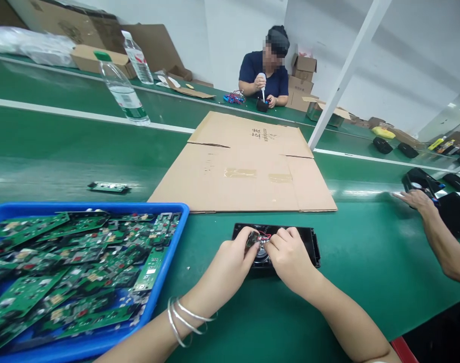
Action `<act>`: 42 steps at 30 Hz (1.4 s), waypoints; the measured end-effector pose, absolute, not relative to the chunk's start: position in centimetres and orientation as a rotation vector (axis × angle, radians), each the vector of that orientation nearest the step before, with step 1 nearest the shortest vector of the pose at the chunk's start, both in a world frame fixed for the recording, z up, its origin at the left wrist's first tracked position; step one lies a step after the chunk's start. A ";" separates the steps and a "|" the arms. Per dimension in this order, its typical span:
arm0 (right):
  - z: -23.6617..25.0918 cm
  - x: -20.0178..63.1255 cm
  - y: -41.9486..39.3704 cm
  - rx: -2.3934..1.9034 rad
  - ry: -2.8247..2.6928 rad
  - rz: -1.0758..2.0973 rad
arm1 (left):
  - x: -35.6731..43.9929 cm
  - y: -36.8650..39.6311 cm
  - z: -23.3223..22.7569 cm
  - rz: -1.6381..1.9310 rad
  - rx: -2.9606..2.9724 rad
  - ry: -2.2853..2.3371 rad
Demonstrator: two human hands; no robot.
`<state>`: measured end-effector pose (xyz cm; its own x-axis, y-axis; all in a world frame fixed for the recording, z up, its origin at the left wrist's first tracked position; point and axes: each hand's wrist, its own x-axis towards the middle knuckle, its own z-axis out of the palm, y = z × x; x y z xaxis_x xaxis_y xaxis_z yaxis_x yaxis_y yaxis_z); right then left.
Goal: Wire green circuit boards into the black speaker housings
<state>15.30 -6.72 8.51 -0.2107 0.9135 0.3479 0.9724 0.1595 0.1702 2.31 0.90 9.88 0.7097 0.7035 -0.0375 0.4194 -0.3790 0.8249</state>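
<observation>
A black plastic speaker housing (310, 244) lies on the green table in front of me, with a round speaker (260, 258) partly visible in it. Over its left part, my left hand (233, 257) pinches a small circuit board (252, 240) between thumb and fingers. Thin red and white wires (266, 236) run beside the board. My right hand (290, 254) has its fingertips closed at these wires, close against the board. Fingers hide the exact spot where wires and board meet.
A blue tray (186, 214) full of green circuit boards stands at left, with a loose board (108, 187) behind it. Flattened cardboard (248, 156) lies ahead. Water bottles (128, 101) stand farther back. A person (265, 75) works opposite; another person's hand (418, 200) is at right near black housings.
</observation>
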 end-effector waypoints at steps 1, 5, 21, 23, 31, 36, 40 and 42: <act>8.5 15.3 -6.7 -1.874 -2.256 -0.544 | 2.3 0.9 9.8 0.401 2.036 0.853; 8.5 15.4 -6.7 -1.920 -2.211 -0.509 | 2.4 0.6 9.6 0.436 2.043 0.819; 9.3 16.9 -6.1 -2.004 -1.876 0.199 | 2.1 1.4 10.1 0.415 1.971 0.706; 9.6 17.1 -5.8 -2.004 -1.868 0.312 | 2.1 1.4 10.2 0.405 1.994 0.705; 9.5 17.1 -5.4 -1.945 -1.837 0.333 | 2.3 1.4 10.1 0.417 1.969 0.701; 9.3 17.5 -5.3 -2.094 -1.700 0.508 | 1.6 1.6 10.7 0.425 1.909 0.840; 8.7 17.3 -5.2 -2.280 -1.752 0.516 | 1.2 1.7 11.0 0.377 1.966 0.933; 8.7 17.5 -5.2 -2.236 -1.693 0.537 | 1.2 1.7 10.8 0.369 1.971 0.948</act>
